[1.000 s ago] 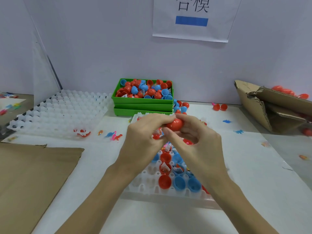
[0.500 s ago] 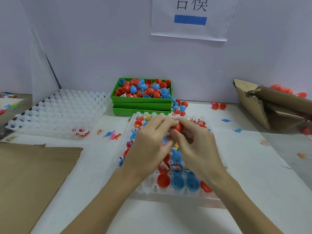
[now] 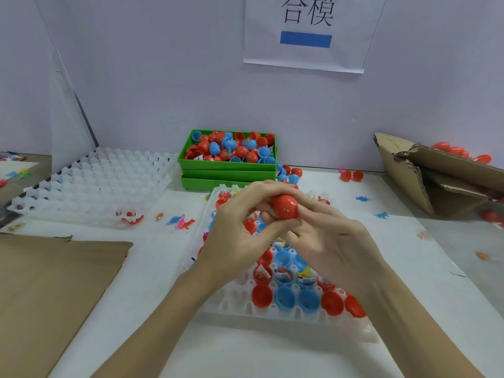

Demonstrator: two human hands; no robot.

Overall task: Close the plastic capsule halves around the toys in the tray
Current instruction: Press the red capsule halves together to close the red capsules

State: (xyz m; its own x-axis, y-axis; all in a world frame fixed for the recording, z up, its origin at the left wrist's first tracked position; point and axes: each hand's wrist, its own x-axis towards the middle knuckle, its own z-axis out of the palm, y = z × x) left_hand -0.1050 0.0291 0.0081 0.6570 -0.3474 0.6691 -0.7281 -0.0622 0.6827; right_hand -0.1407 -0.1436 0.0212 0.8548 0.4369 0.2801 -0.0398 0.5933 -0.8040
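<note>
Both hands: left hand [image 3: 234,236] and right hand [image 3: 327,241] clasped a red capsule [image 3: 285,205] above the tray [image 3: 300,320] | tip: squeeze halves squarely until seated.

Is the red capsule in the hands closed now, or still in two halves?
Closed, as far as visible: the red capsule shows as one whole egg shape, gripped by the left hand and right hand. Fingers hide part of it.

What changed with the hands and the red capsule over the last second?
Both hands dipped toward the tray, then lifted again. The left hand and right hand still grip the red capsule in their fingers, more of it now exposed. Tray contents and green bin unchanged.
</note>
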